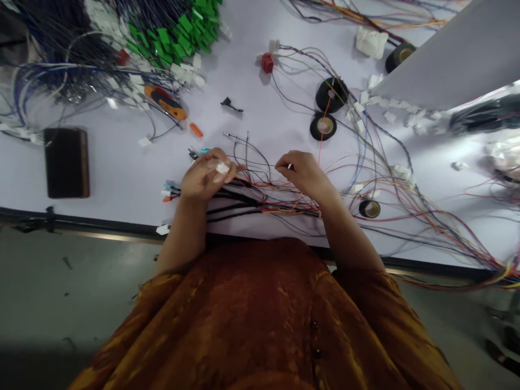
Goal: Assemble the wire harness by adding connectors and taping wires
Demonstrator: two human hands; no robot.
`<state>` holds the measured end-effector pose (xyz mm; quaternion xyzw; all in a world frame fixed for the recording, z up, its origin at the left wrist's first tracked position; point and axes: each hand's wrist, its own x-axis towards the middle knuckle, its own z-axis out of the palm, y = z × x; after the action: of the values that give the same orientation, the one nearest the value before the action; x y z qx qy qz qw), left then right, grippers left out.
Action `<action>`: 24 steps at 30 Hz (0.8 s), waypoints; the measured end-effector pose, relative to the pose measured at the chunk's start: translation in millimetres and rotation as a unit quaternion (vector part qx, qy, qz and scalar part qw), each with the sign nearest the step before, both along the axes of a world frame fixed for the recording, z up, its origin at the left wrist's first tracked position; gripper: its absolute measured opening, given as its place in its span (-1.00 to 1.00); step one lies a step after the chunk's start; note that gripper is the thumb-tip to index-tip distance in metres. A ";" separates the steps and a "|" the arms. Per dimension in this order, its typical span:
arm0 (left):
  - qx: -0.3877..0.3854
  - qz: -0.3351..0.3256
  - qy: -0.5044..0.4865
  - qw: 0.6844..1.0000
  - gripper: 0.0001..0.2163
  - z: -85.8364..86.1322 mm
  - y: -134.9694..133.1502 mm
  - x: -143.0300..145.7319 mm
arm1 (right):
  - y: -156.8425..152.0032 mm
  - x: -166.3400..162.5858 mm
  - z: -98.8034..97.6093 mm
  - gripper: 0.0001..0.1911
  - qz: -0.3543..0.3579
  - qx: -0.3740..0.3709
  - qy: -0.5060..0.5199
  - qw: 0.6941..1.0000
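Observation:
Above the near part of the table, my left hand (205, 176) is closed, with a small white connector (222, 168) held among its fingers. My right hand (305, 172) has its thumb and fingertips pinched together. A thin dark wire seems to reach its fingertips, but what the pinch holds is too small to make out. Between and below both hands runs a bundle of wires (284, 205), partly sleeved in black tubing (231, 208). Loose wire ends with metal terminals (228, 134) stick up beyond the left fingers.
Tape rolls (332, 95) lie beyond my right hand, near a red connector (267, 63). To the left are an orange-black cutter (166, 102), an orange piece (196, 130) and a dark phone (66, 162). Green connectors (182, 35) pile up behind. A pale panel (450, 59) stands at right.

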<state>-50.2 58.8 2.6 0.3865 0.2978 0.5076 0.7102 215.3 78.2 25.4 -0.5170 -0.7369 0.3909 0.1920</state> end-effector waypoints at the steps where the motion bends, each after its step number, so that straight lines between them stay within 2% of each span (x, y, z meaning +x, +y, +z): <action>1: 0.011 -0.034 -0.010 0.999 -0.74 -1.1 -1.3 -4.4 | 0.3 -1.0 0.8 -0.83 0.012 0.000 -0.022 1.000; 5: 0.081 -0.209 -0.034 0.974 -0.58 -5.7 -3.3 -20.9 | -2.8 -10.6 7.0 -0.82 0.028 -0.020 -0.077 0.996; 8: 0.146 -0.314 -0.024 0.938 -0.60 -4.1 1.7 -30.0 | -8.2 -18.6 10.0 -0.80 0.026 -0.019 -0.087 0.996; 11: 0.174 -0.384 0.024 0.906 -0.66 0.7 6.8 -36.8 | -13.9 -26.3 10.0 -0.81 0.074 -0.041 -0.075 0.994; 13: 0.170 -0.393 0.058 0.902 -0.69 3.0 4.9 -40.1 | -16.9 -30.3 9.0 -0.79 0.094 -0.064 -0.087 0.990; 14: 0.156 -0.378 0.070 0.910 -0.70 3.8 1.7 -41.2 | -18.1 -31.6 8.5 -0.77 0.091 -0.070 -0.101 0.988; 16: 0.096 -0.301 0.081 0.945 -0.68 5.7 -8.3 -42.2 | -20.2 -32.2 8.3 -0.70 0.072 -0.069 -0.133 0.986; 18: 0.023 -0.187 0.080 0.979 -0.64 9.4 -18.6 -41.3 | -23.0 -30.0 9.7 -0.64 0.069 -0.063 -0.147 0.985; 19: -0.004 -0.141 0.080 0.987 -0.63 12.2 -21.9 -40.2 | -25.0 -28.0 11.0 -0.64 0.078 -0.059 -0.146 0.984; 20: -0.014 -0.124 0.084 0.989 -0.65 15.5 -23.1 -38.9 | -27.5 -25.3 12.7 -0.65 0.090 -0.053 -0.147 0.984; 21: -0.008 -0.144 0.095 0.985 -0.68 19.0 -22.0 -37.1 | -30.5 -22.2 14.7 -0.67 0.100 -0.045 -0.155 0.982; 22: 0.011 -0.196 0.115 0.974 -0.73 22.5 -18.9 -34.9 | -33.8 -18.7 16.9 -0.69 0.107 -0.036 -0.172 0.979; 24: 0.069 -0.324 0.168 0.928 -0.83 28.3 -9.4 -28.9 | -40.8 -11.5 21.2 -0.73 0.105 -0.026 -0.224 0.968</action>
<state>-79.1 49.4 30.9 0.5895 0.2352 0.1969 0.7472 203.8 37.4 46.6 -0.5156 -0.8011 0.3021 -0.0341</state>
